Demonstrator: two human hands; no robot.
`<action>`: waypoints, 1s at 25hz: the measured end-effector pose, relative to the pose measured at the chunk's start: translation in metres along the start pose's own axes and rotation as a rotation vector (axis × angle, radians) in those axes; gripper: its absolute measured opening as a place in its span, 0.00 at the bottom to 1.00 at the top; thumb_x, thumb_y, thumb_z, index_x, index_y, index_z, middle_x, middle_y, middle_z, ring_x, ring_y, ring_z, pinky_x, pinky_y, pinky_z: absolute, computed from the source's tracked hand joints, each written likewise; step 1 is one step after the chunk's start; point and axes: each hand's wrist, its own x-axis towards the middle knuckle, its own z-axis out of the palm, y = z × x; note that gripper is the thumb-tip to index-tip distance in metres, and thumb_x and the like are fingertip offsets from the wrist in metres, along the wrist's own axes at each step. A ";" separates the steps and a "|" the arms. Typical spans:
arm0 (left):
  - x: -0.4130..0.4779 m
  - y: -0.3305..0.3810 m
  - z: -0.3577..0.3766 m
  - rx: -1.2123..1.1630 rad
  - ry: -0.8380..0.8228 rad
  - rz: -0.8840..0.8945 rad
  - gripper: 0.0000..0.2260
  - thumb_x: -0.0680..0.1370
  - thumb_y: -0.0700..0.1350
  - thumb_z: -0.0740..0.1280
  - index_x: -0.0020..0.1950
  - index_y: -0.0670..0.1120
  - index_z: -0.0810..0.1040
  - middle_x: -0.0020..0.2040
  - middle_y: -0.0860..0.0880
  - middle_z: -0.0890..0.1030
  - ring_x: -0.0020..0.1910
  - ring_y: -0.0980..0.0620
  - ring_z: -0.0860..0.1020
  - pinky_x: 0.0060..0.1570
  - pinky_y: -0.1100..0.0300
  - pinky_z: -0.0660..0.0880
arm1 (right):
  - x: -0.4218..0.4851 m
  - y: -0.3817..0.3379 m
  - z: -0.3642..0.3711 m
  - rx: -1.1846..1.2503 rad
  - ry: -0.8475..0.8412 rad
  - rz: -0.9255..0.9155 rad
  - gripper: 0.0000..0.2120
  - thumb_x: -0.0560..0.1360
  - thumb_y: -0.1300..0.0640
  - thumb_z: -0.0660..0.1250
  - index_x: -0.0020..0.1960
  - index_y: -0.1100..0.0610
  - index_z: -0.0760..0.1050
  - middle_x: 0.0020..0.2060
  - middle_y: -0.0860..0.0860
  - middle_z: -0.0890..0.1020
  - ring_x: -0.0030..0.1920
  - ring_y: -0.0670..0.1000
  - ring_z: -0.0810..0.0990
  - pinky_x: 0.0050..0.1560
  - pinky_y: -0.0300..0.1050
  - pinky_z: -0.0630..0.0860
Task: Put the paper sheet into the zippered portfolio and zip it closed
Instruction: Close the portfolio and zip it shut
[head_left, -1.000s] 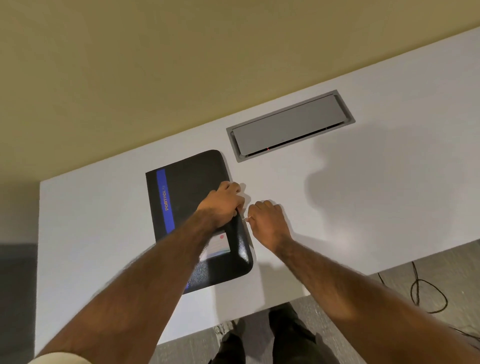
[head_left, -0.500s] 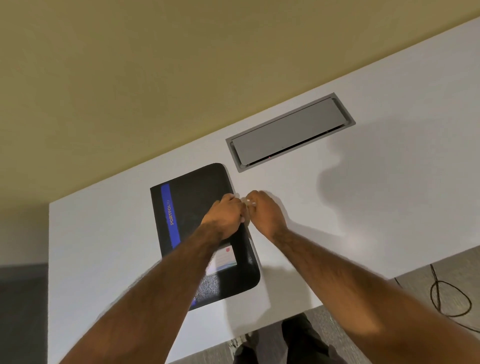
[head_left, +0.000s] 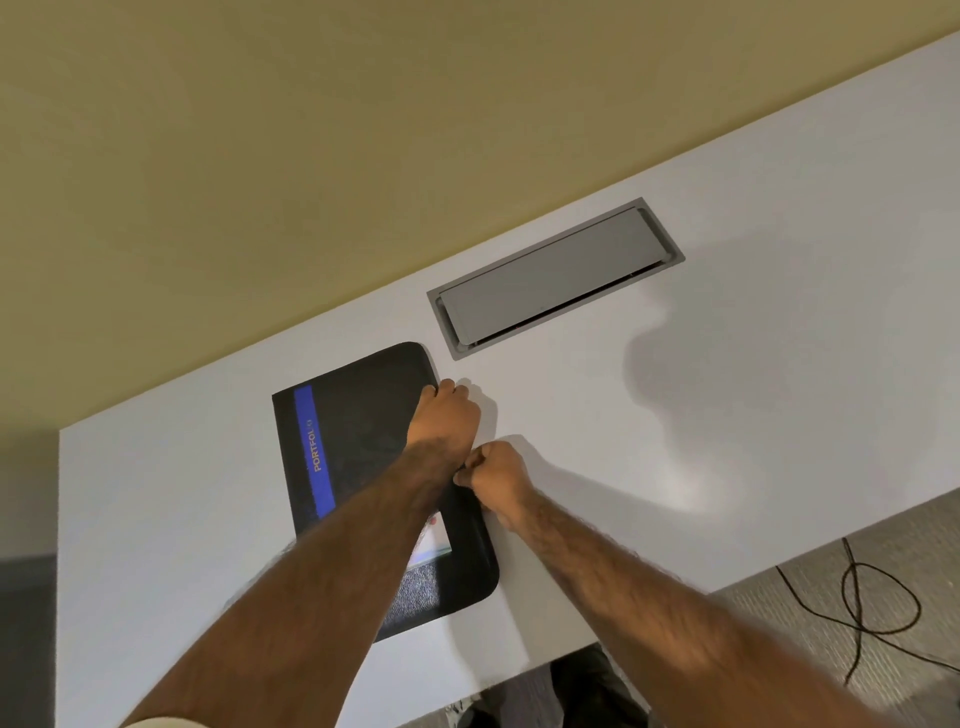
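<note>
A: Item one, location?
B: Black portfolio, flat on the white table, cover up, close to the far edge. Blue stripe down the left side, lettered in yellow. Small white card behind a window near the lower right corner.
A: Left hand?
B: Left hand on the cover near the far right corner. Fingers curled over the right edge, gripping it.
A: Right hand?
B: Right hand at the same right edge, about halfway down. Fingers bunched into a pinch on that edge; pinched part hidden, not to be made out.
A: Together or apart?
B: Close together, right knuckles against the left wrist.
A: Remaining stock?
B: Grey hatch set into the table, just beyond the portfolio's far right corner. Dark cable looped on the floor, right of the table. Tan wall behind.
</note>
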 end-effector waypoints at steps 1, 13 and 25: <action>0.002 0.001 -0.001 0.000 -0.008 -0.010 0.14 0.80 0.44 0.69 0.65 0.44 0.80 0.67 0.44 0.76 0.69 0.43 0.70 0.71 0.48 0.67 | 0.000 -0.001 0.002 -0.008 -0.003 0.011 0.04 0.72 0.61 0.74 0.43 0.59 0.80 0.41 0.55 0.84 0.43 0.54 0.84 0.49 0.53 0.83; 0.048 -0.034 -0.019 0.166 0.062 0.014 0.22 0.77 0.42 0.71 0.71 0.42 0.74 0.75 0.41 0.69 0.74 0.42 0.66 0.77 0.42 0.56 | 0.003 -0.008 0.004 -0.104 -0.044 0.020 0.06 0.71 0.61 0.68 0.44 0.64 0.80 0.42 0.61 0.84 0.44 0.58 0.84 0.47 0.59 0.84; 0.119 -0.114 -0.008 -0.324 0.020 -0.423 0.17 0.77 0.40 0.64 0.66 0.44 0.76 0.62 0.45 0.77 0.66 0.42 0.71 0.70 0.34 0.61 | -0.001 -0.010 0.016 -0.101 0.048 0.078 0.08 0.77 0.56 0.65 0.45 0.56 0.81 0.41 0.50 0.84 0.41 0.50 0.84 0.46 0.44 0.84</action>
